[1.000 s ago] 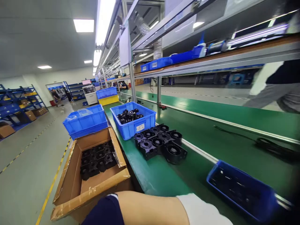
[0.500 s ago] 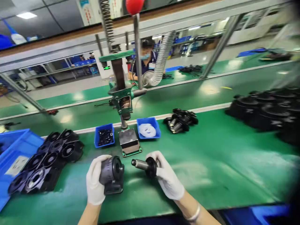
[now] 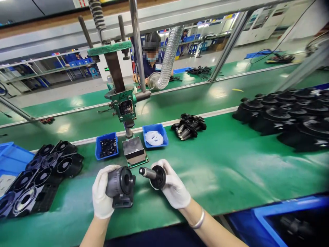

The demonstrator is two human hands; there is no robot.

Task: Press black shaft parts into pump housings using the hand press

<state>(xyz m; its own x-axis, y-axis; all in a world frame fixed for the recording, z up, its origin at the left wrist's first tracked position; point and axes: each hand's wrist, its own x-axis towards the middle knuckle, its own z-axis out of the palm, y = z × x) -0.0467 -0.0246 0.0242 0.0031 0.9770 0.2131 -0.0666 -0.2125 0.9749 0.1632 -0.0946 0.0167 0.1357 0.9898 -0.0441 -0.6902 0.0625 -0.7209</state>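
Observation:
My left hand [image 3: 101, 192], in a white glove, is closed round a black plastic housing [image 3: 118, 183] with a round opening and a slotted foot. My gloved right hand [image 3: 172, 185] grips a black flanged shaft [image 3: 149, 173] by its disc end; the metal rod points left toward the housing's opening. A gap separates the two parts, both held above the green bench [image 3: 216, 178]. Just beyond them is the steel block [image 3: 133, 148] of a green hand press [image 3: 123, 103].
Blue bins hold small black parts [image 3: 108, 147] and white rings [image 3: 154, 138]. Flanged shafts [image 3: 189, 127] lie piled behind. Black housings [image 3: 43, 175] stand at left, black cone-shaped parts [image 3: 285, 109] at right. A blue crate [image 3: 259, 219] sits below the front edge. A person [image 3: 151, 56] sits opposite.
The view has shifted right and down, so the bench items appear further left. Both hands still hold their parts, and the shaft's tip is slightly closer to the housing.

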